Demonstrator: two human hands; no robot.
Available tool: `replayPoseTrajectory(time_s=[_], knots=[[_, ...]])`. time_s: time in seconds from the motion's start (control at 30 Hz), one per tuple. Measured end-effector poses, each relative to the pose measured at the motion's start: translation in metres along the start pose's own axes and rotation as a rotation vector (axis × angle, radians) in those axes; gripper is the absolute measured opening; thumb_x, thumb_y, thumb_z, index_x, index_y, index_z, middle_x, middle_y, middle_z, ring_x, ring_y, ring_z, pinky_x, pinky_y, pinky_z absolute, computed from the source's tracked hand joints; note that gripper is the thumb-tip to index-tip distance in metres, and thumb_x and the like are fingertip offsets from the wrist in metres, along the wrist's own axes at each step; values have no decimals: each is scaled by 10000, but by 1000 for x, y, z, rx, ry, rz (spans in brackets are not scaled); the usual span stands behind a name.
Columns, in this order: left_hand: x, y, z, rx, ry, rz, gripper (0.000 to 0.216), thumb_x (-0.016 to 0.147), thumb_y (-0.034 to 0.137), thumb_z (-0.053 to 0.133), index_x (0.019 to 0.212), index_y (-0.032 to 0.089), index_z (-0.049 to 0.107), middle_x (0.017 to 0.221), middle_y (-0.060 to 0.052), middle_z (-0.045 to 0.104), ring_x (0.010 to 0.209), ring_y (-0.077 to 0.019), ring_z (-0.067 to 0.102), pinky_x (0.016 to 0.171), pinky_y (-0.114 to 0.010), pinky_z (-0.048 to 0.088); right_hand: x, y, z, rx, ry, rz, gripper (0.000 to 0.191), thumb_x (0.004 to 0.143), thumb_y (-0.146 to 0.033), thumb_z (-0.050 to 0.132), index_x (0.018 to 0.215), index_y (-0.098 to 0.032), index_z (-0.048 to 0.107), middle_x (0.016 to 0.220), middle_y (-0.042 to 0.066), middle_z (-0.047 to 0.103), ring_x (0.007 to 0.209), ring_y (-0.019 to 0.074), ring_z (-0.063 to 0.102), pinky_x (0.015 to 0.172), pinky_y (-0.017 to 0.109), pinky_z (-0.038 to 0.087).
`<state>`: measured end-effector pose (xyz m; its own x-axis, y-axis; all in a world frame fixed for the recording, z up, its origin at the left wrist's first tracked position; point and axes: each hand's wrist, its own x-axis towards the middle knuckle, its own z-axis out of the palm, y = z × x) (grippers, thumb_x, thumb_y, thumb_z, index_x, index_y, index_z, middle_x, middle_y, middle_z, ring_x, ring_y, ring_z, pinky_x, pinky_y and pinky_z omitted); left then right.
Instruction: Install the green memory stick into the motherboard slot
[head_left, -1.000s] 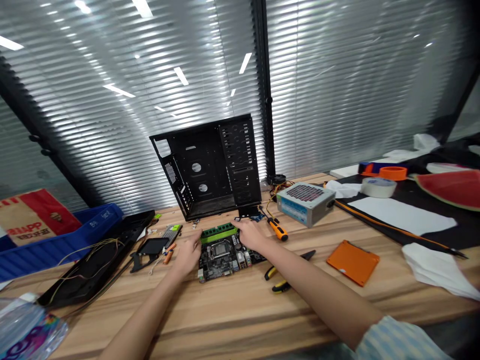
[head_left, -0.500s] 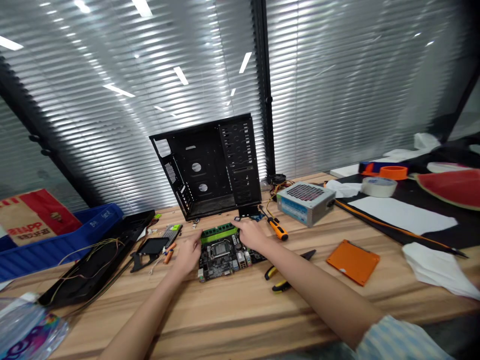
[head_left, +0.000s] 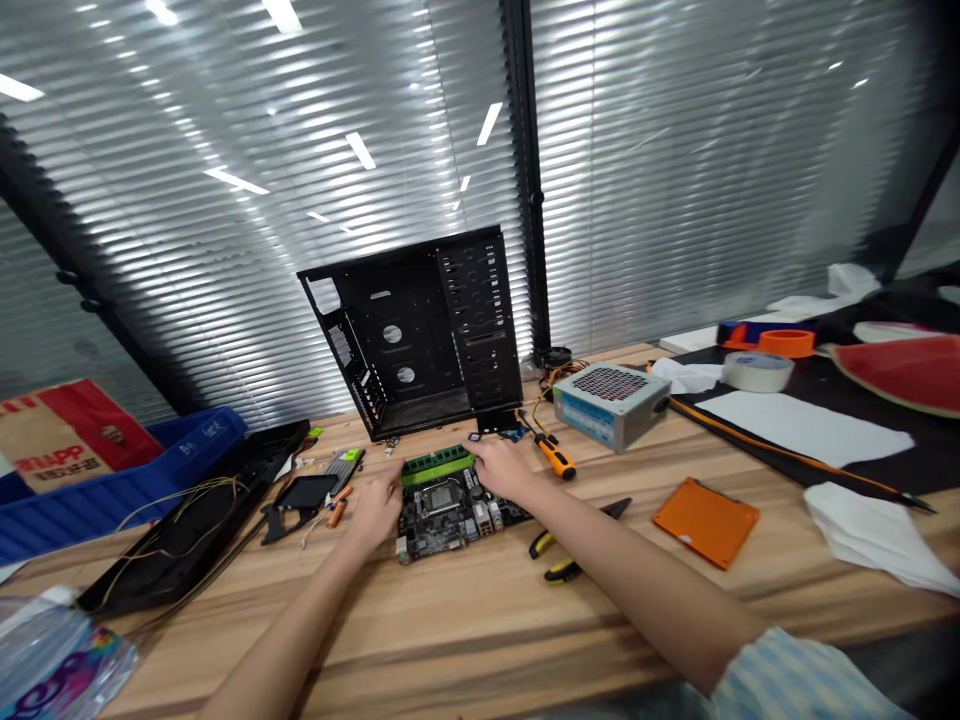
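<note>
A motherboard [head_left: 444, 518] lies flat on the wooden table, its square processor socket near the middle. Along its far edge runs a green RAM stick [head_left: 435, 460], in or just over the lime-green memory slots. My left hand [head_left: 379, 500] has curled fingers at the stick's left end. At the opposite end is my right hand [head_left: 501, 466], fingers closed with the tips against the stick's corner. Whether the stick is fully seated cannot be seen at this size.
Behind the board stands an open black computer case [head_left: 420, 335]. To the right are an orange screwdriver [head_left: 555, 456], a power supply [head_left: 613, 402], pliers [head_left: 562, 570] under my right forearm and an orange drive bracket [head_left: 706, 522]. Leftward lie small parts and a blue bin [head_left: 187, 455].
</note>
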<state>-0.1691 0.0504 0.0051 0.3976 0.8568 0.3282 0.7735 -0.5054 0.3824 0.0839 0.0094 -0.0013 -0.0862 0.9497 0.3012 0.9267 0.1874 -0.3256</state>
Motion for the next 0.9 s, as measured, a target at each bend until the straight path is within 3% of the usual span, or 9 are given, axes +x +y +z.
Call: replayPoseTrajectory(time_s=[0.4, 0.73, 0.9], knots=[[1, -6, 4, -16, 8, 8, 517, 849, 202, 424, 1325, 119, 607, 1292, -118, 655, 1212, -267, 609, 1053, -380, 473, -1, 0, -2, 4, -12, -12, 627, 819, -82, 454, 1420, -242, 538, 1250, 94, 680, 1122, 237, 640, 929, 328, 458], [1, -3, 1, 32, -36, -11, 551, 871, 196, 360, 1358, 34, 562, 1238, -168, 677, 1161, -279, 637, 1021, -387, 475, 0, 3, 2, 15, 25, -46, 621, 799, -63, 447, 1385, -228, 571, 1236, 98, 685, 1090, 235, 655, 917, 318, 475], [1, -2, 0, 40, -28, -1, 546, 869, 200, 366, 1351, 47, 571, 1208, -157, 694, 1125, -280, 652, 994, -395, 487, 0, 2, 2, 17, 20, -46, 612, 812, -70, 441, 1389, -227, 566, 1225, 100, 689, 1080, 236, 658, 909, 323, 480]])
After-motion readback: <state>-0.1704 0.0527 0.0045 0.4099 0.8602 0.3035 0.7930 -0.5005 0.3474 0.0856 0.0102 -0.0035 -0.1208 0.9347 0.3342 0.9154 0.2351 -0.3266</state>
